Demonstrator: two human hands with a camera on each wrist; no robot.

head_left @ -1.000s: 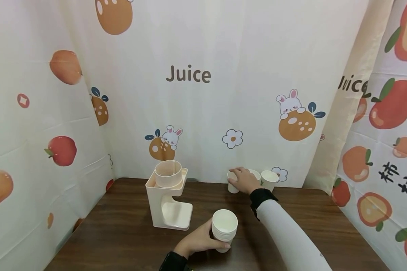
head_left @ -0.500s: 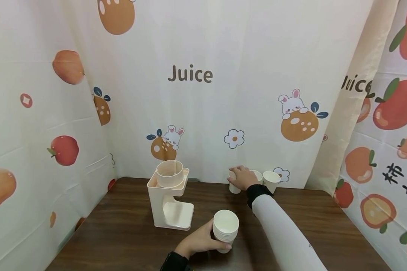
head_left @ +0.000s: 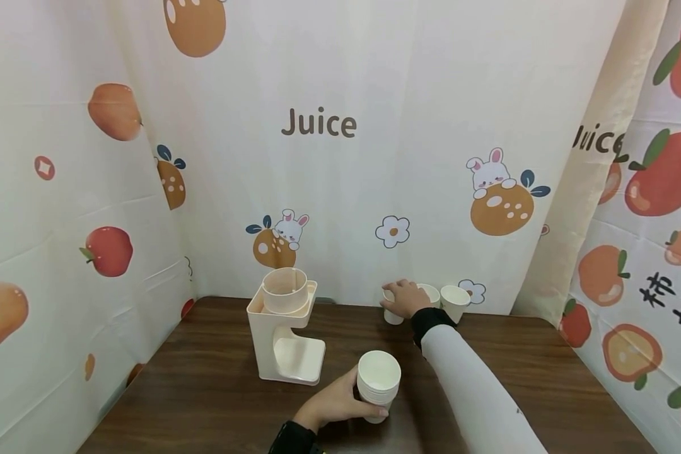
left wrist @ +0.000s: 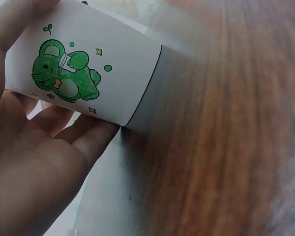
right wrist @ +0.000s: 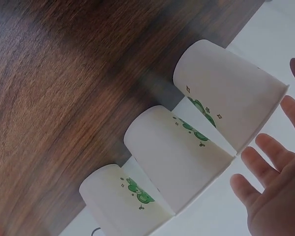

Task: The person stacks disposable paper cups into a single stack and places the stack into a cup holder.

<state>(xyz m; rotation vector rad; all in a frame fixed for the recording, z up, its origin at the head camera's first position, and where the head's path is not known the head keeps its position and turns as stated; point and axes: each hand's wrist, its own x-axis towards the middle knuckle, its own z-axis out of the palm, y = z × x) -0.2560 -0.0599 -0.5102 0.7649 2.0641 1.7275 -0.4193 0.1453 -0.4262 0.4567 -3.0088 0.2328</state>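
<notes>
L hand [head_left: 336, 401] curled rnd cup stack [head_left: 378, 379] | R hand [head_left: 407, 298] spread @ cup row [right wrist: 179, 157], tbl [head_left: 204, 372] back edge | stack/row well apart

This is a curtained booth dressed in the manner of a juice stand. A cream cloth backdrop [head_left: 431, 94] carries the brown word "Juice" and white rabbits on orange fruit. A white fruit-printed left hanging [head_left: 40, 233] and a white fruit-printed right hanging [head_left: 647, 233] wall it in; the right one's dark characters, cut off at the edge, seem to include "persimmon". The dark brown wood-grain table [head_left: 204, 359] bears a cream C-shaped plastic stand [head_left: 265, 347], a stack of white paper cups [head_left: 379, 375] and three green-printed white paper cups [right wrist: 172, 157].
</notes>
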